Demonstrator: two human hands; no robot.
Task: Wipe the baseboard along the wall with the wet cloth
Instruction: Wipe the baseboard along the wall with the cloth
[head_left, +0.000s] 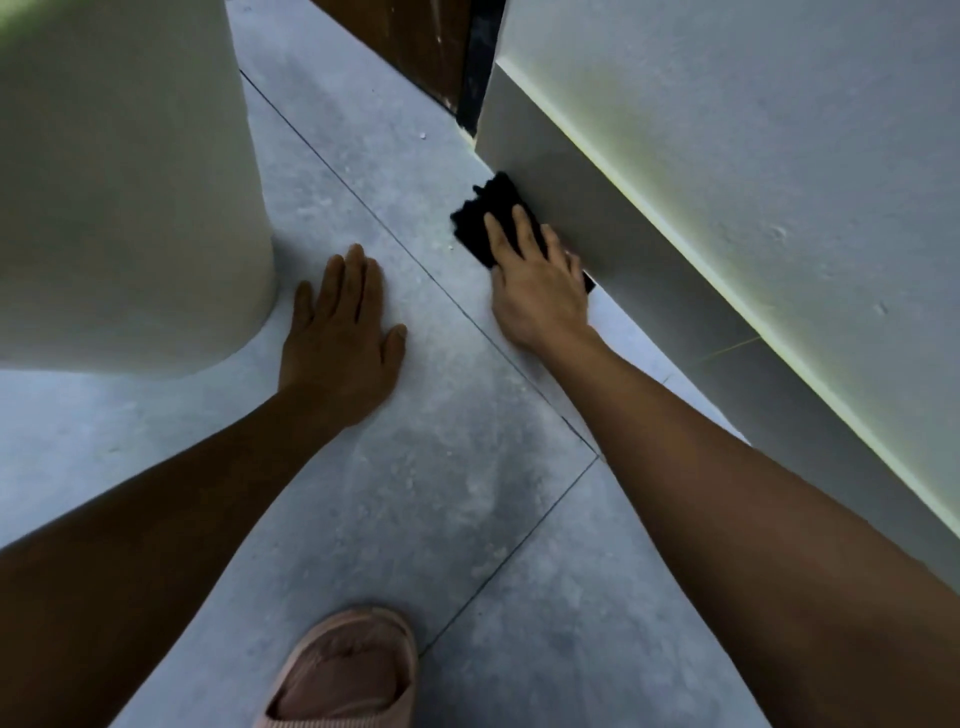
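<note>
A grey baseboard (649, 270) runs along the foot of the white wall (779, 130) on the right, from the far corner toward me. A black cloth (485, 218) lies where the baseboard meets the floor. My right hand (540, 286) presses flat on the cloth, fingers spread, pushing it against the baseboard's lower edge; part of the cloth is hidden under the palm. My left hand (343, 332) rests flat on the grey tiled floor, fingers apart, holding nothing.
A thick white round pillar (130, 182) stands at the left, close to my left hand. A brown door (405, 41) with a dark frame sits beyond the wall's corner. My foot in a pink slipper (348, 670) is at the bottom centre on the tiled floor (441, 493).
</note>
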